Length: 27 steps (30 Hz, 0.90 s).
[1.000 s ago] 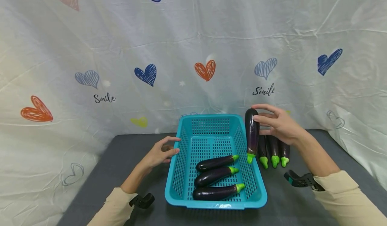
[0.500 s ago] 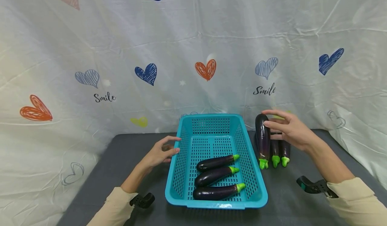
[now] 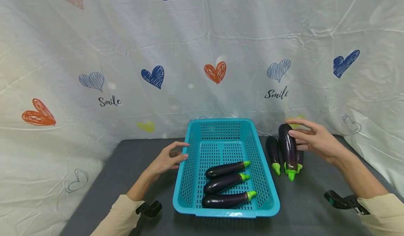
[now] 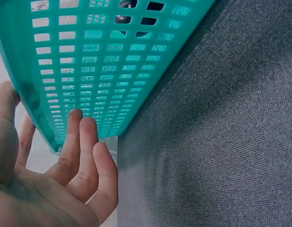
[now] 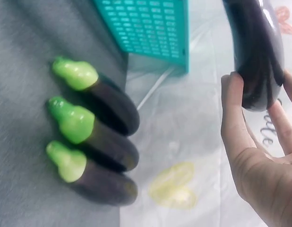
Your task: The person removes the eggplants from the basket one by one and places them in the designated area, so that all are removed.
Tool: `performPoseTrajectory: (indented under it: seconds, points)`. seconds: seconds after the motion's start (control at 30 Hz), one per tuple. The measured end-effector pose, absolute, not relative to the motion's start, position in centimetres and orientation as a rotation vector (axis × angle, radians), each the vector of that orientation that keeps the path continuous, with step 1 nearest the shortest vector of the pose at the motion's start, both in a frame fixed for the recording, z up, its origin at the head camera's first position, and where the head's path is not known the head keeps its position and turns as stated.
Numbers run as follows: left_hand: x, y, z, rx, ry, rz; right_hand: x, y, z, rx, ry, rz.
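Observation:
In the head view my right hand [image 3: 315, 139] holds a dark purple eggplant [image 3: 288, 148] near its rounded end, thumb on one side and fingers on the other. Its green stem end points down toward me. Below it, three more eggplants lie side by side on the table, one of them a left-hand eggplant [image 3: 272, 152]; the right wrist view shows their green caps, including the middle eggplant [image 5: 75, 124]. My left hand [image 3: 168, 159] touches the left rim of a turquoise basket [image 3: 225, 213] with thumb and index finger, the other fingers loosely bent beside its perforated wall [image 4: 89, 71].
Three eggplants [image 3: 224, 201] lie in the front half of the basket, caps to the right. A dark grey cloth [image 3: 139, 180] covers the table. A pale curtain [image 3: 180, 36] with printed hearts hangs right behind its back edge.
My right hand has carried its eggplant rightward and slightly down, from beside the basket's right rim to over the eggplants on the table. The left hand and basket stay put.

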<state>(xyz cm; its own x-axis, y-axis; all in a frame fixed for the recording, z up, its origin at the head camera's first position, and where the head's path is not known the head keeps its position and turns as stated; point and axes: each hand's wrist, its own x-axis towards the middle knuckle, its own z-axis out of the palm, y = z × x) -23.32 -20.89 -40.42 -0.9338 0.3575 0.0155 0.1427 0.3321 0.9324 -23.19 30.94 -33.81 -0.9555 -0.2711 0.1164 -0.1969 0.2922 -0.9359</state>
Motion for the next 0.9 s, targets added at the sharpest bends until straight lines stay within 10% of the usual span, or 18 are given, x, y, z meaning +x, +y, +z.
performPoseTrajectory:
  seconds: [0.9]
  points:
    - [-23.1,-20.8,-40.3,0.479,2.400,1.643,-22.5,36.5,-38.1,-0.438,2.529,-1.664]
